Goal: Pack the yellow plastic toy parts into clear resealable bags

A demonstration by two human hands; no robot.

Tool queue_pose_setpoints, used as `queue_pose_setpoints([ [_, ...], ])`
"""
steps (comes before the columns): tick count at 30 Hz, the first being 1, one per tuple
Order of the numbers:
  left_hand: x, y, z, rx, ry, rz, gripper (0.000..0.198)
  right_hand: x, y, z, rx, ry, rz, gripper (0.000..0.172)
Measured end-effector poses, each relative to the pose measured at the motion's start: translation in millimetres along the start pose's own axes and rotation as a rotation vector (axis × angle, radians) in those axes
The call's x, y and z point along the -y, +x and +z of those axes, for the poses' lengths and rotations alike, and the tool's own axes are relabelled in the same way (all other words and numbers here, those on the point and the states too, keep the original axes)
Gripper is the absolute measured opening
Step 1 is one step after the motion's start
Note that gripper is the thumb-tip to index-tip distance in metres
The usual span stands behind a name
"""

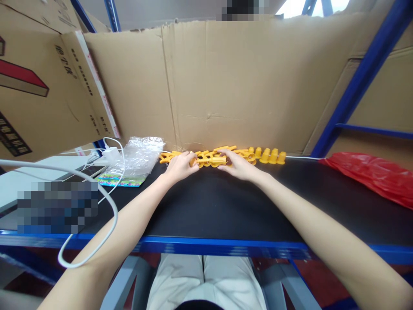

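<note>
At the back of the black tabletop, my left hand (182, 166) is closed on a yellow plastic rod with a thicker cylindrical end (218, 160), which points right. My right hand (240, 165) is curved beside that end, thumb and fingers apart; a bit of yellow shows near its palm, partly hidden by the fingers. Behind both hands lies a row of yellow plastic pieces (206, 154), some rod-like and some round. Several yellow cup-shaped pieces (273, 156) stand upright to the right of my right hand.
A cardboard wall (245, 86) rises behind the pieces. On the left are a clear plastic bag (142, 150), a white charger (111, 155) and a looping white cable (113, 211) near my left forearm. A red plastic bag (371, 174) lies right. The blue table edge (219, 246) is in front.
</note>
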State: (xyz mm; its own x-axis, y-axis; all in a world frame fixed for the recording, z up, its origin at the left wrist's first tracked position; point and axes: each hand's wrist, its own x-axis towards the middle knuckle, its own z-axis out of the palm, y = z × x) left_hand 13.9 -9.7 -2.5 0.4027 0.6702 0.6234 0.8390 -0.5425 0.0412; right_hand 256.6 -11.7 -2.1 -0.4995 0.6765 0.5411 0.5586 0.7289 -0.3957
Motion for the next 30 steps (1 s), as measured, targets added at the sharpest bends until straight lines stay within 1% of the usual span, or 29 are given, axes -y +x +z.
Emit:
queue_pose_setpoints([
  [2, 0.4, 0.2, -0.7, -0.007, -0.007, 0.008, 0.022, -5.6, 0.9, -1.4, 0.027, 0.209, 0.06, 0.046],
  [5, 0.7, 0.1, -0.3, -0.034, -0.018, 0.037, 0.023, -8.5, 2.2, -3.3, 0.032, 0.471, 0.16, 0.036],
  [7, 0.7, -0.2, 0.0, -0.049, -0.021, 0.05, 0.024, -4.0, 3.0, -4.4, 0.039, 0.541, 0.239, 0.03],
  [9, 0.8, -0.4, -0.2, -0.051, -0.019, 0.05, 0.025, 3.3, 3.4, -5.1, 0.044, 0.559, 0.328, 0.025],
  [11, 1.2, -0.3, -1.0, -0.043, -0.01, 0.041, 0.025, 9.4, 3.1, -5.2, 0.029, 0.572, 0.402, 0.027],
  [13, 2.0, -0.1, -1.9, -0.032, 0.003, 0.028, 0.024, 11.2, 2.1, -5.7, 0.032, 0.619, 0.437, 0.028],
  [14, 2.5, 0.1, -2.2, -0.028, 0.009, 0.022, 0.024, 10.6, 1.4, -6.3, 0.058, 0.655, 0.43, 0.031],
  [17, 3.5, 0.2, -2.7, -0.029, 0.023, 0.009, 0.023, 6.3, -0.6, -9.8, 0.154, 0.764, 0.353, 0.049],
  [18, 3.6, 0.1, -2.7, -0.031, 0.025, 0.007, 0.023, 5.4, -0.9, -10.8, 0.159, 0.782, 0.338, 0.049],
  [21, 2.9, 0.0, -3.0, -0.045, 0.023, 0.006, 0.024, 6.0, -0.2, -10.5, 0.108, 0.747, 0.387, 0.03],
  [22, 2.6, 0.0, -3.1, -0.05, 0.022, 0.007, 0.024, 7.1, 0.5, -9.2, 0.096, 0.723, 0.416, 0.026],
  [23, 2.3, 0.0, -3.3, -0.055, 0.021, 0.008, 0.024, 8.4, 1.2, -7.4, 0.088, 0.7, 0.443, 0.028],
  [27, 2.5, 0.3, -3.6, -0.066, 0.022, 0.01, 0.023, 13.1, 3.5, -2.5, 0.062, 0.65, 0.519, 0.044],
  [28, 2.9, 0.4, -3.4, -0.065, 0.024, 0.008, 0.023, 13.7, 3.6, -2.8, 0.063, 0.645, 0.528, 0.047],
  [30, 3.8, 0.6, -3.0, -0.06, 0.029, 0.005, 0.022, 13.6, 2.9, -5.2, 0.084, 0.651, 0.518, 0.045],
])
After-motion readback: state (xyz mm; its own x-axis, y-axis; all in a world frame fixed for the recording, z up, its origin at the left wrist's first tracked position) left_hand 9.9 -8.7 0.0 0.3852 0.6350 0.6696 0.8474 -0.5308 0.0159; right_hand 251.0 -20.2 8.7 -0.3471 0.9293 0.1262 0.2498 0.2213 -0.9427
